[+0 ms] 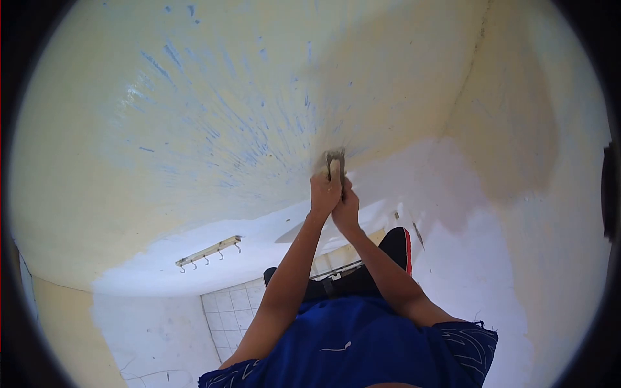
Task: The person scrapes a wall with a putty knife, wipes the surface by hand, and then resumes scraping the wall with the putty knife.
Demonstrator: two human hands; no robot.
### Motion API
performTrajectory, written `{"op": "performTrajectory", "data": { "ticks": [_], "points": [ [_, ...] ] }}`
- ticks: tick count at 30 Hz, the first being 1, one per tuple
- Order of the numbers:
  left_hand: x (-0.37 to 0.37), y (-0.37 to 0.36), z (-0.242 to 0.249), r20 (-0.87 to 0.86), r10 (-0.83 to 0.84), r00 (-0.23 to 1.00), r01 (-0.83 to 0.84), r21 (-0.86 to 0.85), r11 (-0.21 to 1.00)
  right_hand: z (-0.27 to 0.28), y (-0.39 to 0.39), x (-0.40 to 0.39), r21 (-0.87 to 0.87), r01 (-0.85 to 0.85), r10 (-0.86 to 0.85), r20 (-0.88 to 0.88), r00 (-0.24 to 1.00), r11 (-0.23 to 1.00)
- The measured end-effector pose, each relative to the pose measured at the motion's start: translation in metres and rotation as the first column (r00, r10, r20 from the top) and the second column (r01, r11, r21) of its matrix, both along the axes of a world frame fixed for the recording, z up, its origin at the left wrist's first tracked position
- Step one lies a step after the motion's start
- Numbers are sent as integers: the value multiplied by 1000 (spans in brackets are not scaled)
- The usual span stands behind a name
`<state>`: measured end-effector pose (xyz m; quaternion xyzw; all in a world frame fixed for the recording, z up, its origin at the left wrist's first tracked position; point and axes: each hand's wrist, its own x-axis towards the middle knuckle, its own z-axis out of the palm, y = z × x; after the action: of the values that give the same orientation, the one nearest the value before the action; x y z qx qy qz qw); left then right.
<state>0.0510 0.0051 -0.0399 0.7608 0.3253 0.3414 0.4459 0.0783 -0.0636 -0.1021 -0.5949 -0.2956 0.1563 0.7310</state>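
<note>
Both of my hands are together near the middle of the view, wrapped round a scraper-like tool that is pressed against the yellowish wall. My left hand is on the left side of the tool, with a finger stretched along it. Just to the right and slightly lower, my right hand is closed round its lower part. Blue streaks and specks spread over the wall up and to the left of the tool. The tool's exact shape is partly hidden by my fingers.
A hook rail with several hooks is fixed to the white part of the wall at lower left. White tiles show below it. A dark object stands at the far right edge. My shod feet are below.
</note>
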Motion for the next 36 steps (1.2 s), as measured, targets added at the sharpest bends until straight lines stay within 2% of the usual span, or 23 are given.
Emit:
{"op": "performTrajectory", "data": {
  "ticks": [2, 4, 5, 7, 8, 10, 13, 16, 17, 19, 22, 25, 28, 29, 31, 34, 36],
  "points": [
    [-4, -3, -10, -52, 15, 999, -12, 48, 999, -18, 1, -5, -13, 41, -41, 14, 999, 999],
    [-1, -8, -1, 118, 9, 993, 8, -142, 990, -21, 7, -3, 24, -32, 32, -4, 999, 999],
    [2, -4, 5, 117, 5, 993, 11, -138, 990, -23, 11, 0, 28, -29, 29, -5, 1000, 999],
    [9, 3, 18, 44, 19, 999, -20, 26, 999, -5, 12, 6, -2, -84, 83, -158, 984, 996],
    [8, -1, 22, 40, 23, 999, -23, 14, 1000, -3, 11, 6, -14, -88, 84, -163, 983, 996],
    [8, -6, 39, 97, -23, 995, 36, -134, 990, -6, 16, 9, 48, -88, 95, -157, 983, 995],
    [-1, -2, 2, -4, 17, 1000, -17, -26, 1000, -27, 10, -6, 24, -21, 24, -122, 992, 999],
    [-7, -8, -4, 1, -2, 1000, 2, -114, 994, -38, 11, -10, 25, 37, -37, -18, 999, 999],
    [-4, -3, -3, -5, -15, 1000, 15, -50, 999, -40, 11, -8, 28, 30, -29, -21, 999, 999],
    [2, -1, 14, 11, -29, 1000, 29, -44, 999, -22, 12, 1, 63, -97, 108, -201, 974, 993],
    [7, 0, 13, 47, -26, 999, 30, -84, 996, -9, 11, 4, 55, -99, 108, -203, 973, 994],
    [1, -2, -1, 20, 17, 1000, -16, -3, 1000, -22, 7, -7, 30, -18, 22, -110, 994, 999],
    [-6, -7, -4, 46, -2, 999, 6, -95, 995, -36, 9, -13, 50, 27, -24, -61, 998, 998],
    [-4, -6, -3, 30, -18, 999, 21, -119, 993, -40, 9, -11, 49, 27, -24, -63, 998, 998],
    [1, -5, 14, 15, -31, 999, 33, -140, 990, -18, 5, -5, 67, -74, 86, -193, 977, 995],
    [6, -10, 21, 83, -13, 996, 26, -151, 988, -2, 2, 5, 47, -130, 136, -162, 977, 990],
    [3, -5, 17, 10, -16, 1000, 17, -77, 997, -6, 2, -1, 30, -90, 93, -117, 989, 995]
  ]
}}
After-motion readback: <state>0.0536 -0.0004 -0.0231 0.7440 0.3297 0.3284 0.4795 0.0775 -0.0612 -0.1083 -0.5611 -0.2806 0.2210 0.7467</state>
